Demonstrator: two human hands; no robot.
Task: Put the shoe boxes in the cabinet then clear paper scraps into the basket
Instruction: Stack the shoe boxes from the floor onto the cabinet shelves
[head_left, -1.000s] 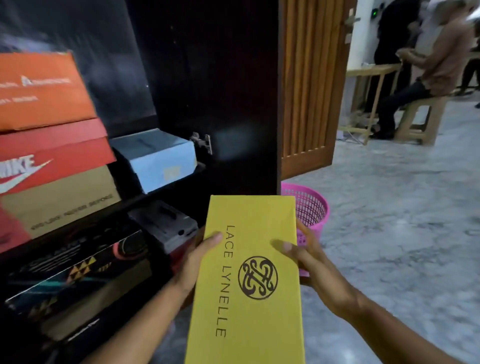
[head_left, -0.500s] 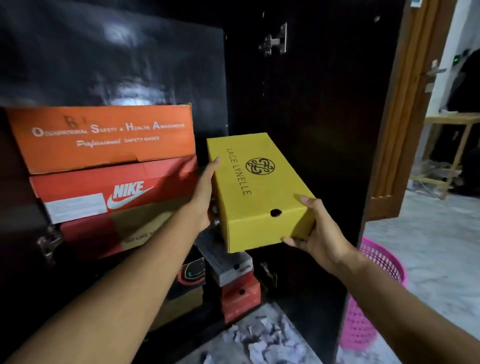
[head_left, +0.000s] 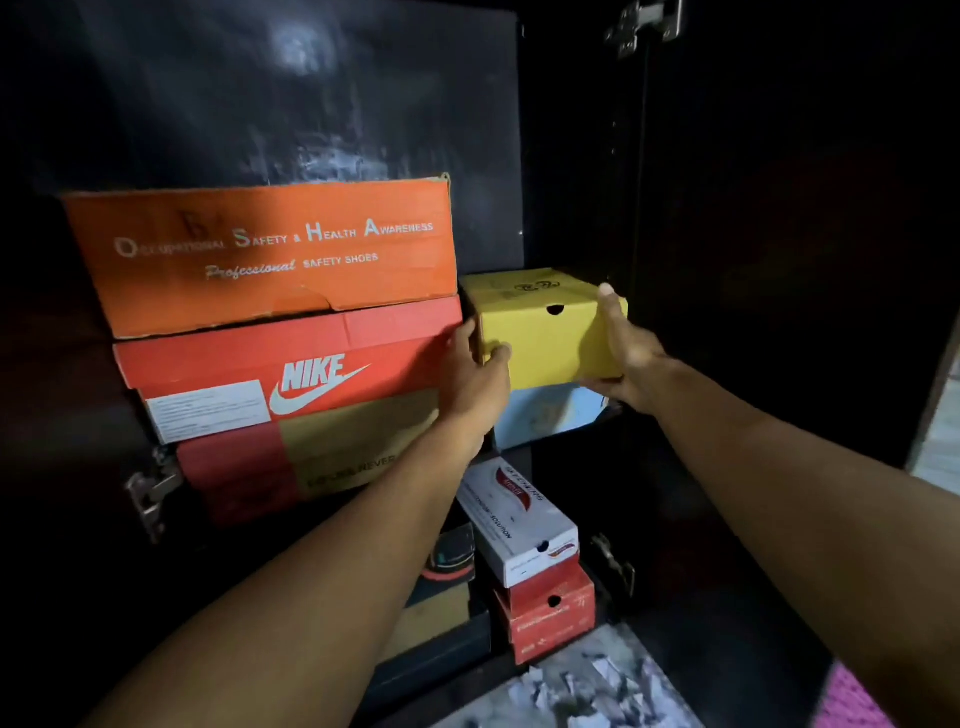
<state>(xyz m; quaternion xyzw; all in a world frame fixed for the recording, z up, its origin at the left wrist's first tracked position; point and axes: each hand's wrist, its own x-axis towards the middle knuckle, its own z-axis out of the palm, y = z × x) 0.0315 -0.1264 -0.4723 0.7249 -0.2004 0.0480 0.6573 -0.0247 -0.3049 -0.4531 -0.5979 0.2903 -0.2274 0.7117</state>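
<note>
Dark wood cabinet (head_left: 727, 260) holds eight shoe boxes I can count on two shelves. Both hands grip the yellow box (head_left: 545, 332), left hand (head_left: 475, 374) curled round its left corner, right hand (head_left: 623, 358) round its right side, above a pale blue box (head_left: 545, 415). Below them, paper scraps (head_left: 571, 686) litter the floor beside a pink basket (head_left: 852, 701).

bare forearms, no sleeves, bare fingers (head_left: 605, 296)
</note>
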